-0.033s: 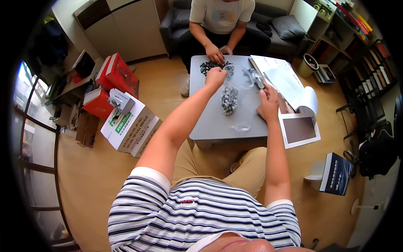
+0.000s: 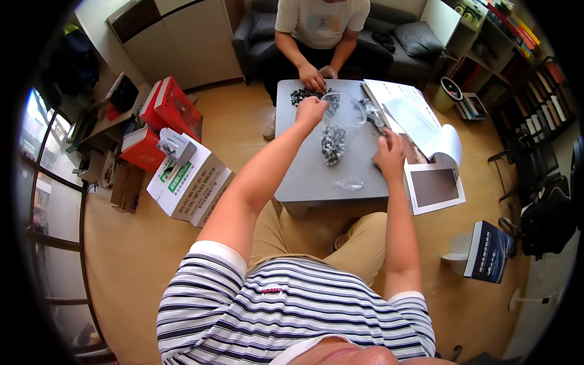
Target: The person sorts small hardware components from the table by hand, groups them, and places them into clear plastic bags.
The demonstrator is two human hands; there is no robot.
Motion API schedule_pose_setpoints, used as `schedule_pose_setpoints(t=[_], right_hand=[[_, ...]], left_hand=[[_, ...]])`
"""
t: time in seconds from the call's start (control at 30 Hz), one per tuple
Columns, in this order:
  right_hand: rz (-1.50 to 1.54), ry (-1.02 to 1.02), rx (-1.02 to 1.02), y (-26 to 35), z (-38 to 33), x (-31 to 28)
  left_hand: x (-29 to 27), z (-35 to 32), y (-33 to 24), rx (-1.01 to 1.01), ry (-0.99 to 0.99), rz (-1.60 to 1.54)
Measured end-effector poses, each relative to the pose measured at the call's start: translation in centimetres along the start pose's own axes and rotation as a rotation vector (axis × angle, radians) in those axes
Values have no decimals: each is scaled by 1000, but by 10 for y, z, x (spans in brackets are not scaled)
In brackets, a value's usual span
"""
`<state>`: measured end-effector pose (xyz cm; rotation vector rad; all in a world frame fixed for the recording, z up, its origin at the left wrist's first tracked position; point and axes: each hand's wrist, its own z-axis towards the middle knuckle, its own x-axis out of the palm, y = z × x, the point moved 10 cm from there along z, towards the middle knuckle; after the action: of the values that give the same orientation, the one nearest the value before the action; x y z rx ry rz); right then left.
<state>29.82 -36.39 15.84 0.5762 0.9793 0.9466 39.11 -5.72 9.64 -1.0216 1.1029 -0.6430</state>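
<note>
My left hand (image 2: 310, 112) is raised over the grey low table (image 2: 304, 182) and pinches the corner of a clear plastic bag (image 2: 348, 109). Below the bag lies a pile of small grey parts (image 2: 333, 145). On the table's right side my right hand (image 2: 389, 155) rests with its fingers apart, beside a large open booklet (image 2: 420, 125); it holds nothing. An empty little clear bag (image 2: 351, 182) lies near the table's front edge. Across the table a seated person's hands (image 2: 314, 79) work at a heap of dark small parts (image 2: 301, 95).
Cardboard boxes (image 2: 188, 176) and red boxes (image 2: 170, 106) stand on the wooden floor at the left. A dark book on a white stool (image 2: 490, 249) is at the right, with shelves (image 2: 517, 73) behind. A dark sofa (image 2: 413, 42) stands beyond the table.
</note>
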Motion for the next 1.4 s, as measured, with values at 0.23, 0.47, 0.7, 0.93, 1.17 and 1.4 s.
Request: schedule_pose_setpoints(t=[0.23, 0.47, 0.7, 0.93, 1.17, 1.4], right_hand=[[-321, 254, -32, -113, -162, -4], [-581, 272, -3, -107, -194, -12], [-585, 259, 3, -110, -186, 0], [-653, 301, 32, -110, -181, 8], [-679, 303, 33, -117, -189, 4], [-675, 291, 8, -115, -186, 6]], left_hand=[[-25, 12, 21, -93, 31, 23], [-21, -5, 18, -213, 90, 45], [-23, -13, 15, -197, 79, 29], [-29, -13, 17, -193, 46, 28], [-18, -13, 29, -182, 37, 113], [-25, -4, 35, -145, -5, 141]])
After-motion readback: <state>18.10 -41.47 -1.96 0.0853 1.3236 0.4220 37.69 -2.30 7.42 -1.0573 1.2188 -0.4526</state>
